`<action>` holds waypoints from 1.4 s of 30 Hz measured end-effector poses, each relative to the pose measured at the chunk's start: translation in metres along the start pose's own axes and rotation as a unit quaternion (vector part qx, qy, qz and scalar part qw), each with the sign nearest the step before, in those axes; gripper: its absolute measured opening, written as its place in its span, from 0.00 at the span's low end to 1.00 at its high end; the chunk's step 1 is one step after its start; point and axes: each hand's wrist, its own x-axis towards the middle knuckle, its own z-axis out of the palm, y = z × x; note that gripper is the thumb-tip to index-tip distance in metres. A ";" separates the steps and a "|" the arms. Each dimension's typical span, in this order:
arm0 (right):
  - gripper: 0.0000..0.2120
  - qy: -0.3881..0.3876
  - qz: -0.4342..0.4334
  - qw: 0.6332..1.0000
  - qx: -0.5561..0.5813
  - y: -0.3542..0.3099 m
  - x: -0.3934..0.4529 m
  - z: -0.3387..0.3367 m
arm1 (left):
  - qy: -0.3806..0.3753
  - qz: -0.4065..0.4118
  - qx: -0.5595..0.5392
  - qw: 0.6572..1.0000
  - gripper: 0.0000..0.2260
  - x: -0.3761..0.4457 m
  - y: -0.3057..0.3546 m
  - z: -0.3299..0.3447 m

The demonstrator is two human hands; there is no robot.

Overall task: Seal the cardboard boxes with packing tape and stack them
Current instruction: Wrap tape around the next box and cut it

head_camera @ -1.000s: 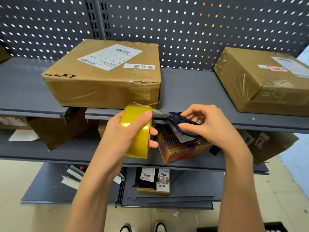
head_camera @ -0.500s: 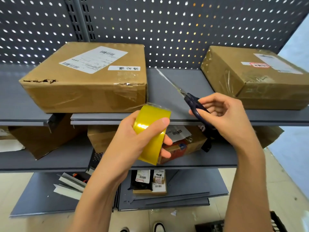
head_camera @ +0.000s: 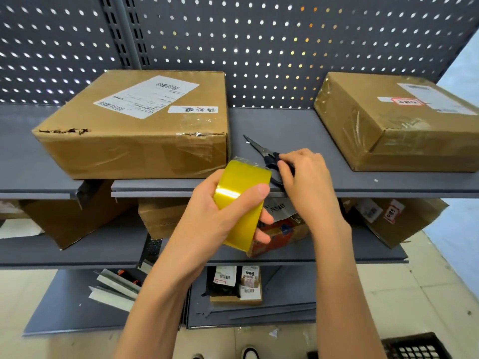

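Observation:
My left hand [head_camera: 215,218] grips a yellow roll of packing tape [head_camera: 242,200] in front of the top shelf's edge. My right hand [head_camera: 305,177] holds the dark handles of black scissors [head_camera: 261,151], which lie on the top shelf [head_camera: 285,125] with the blades pointing back-left. A large taped cardboard box [head_camera: 134,125] with white labels sits on the shelf to the left. A second taped box [head_camera: 396,120] sits at the right.
A grey pegboard wall [head_camera: 259,47] backs the shelves. The middle shelf [head_camera: 103,250] holds several more boxes and parcels; small packages [head_camera: 236,283] lie on the bottom shelf. A black crate [head_camera: 414,345] stands on the floor at the lower right.
My right hand has lowered the scissors from mid-air onto the top shelf between the two boxes. My left hand keeps its hold on the tape roll, little moved.

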 end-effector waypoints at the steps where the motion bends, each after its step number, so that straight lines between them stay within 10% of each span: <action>1: 0.14 0.019 -0.006 0.999 0.035 -0.001 0.000 -0.003 | 0.000 0.002 0.002 1.000 0.14 0.000 0.000 -0.001; 6: 0.25 -0.092 0.014 0.933 0.349 -0.027 -0.005 -0.027 | -0.004 0.006 -0.001 1.000 0.16 0.003 -0.001 -0.004; 22: 0.05 -0.187 -0.015 0.842 0.507 -0.041 -0.008 -0.032 | -0.012 0.033 0.003 0.999 0.17 0.005 -0.010 -0.018; 42: 0.05 0.040 -0.105 0.902 0.418 -0.059 -0.013 -0.016 | -0.043 0.015 0.073 0.996 0.07 -0.005 -0.006 -0.037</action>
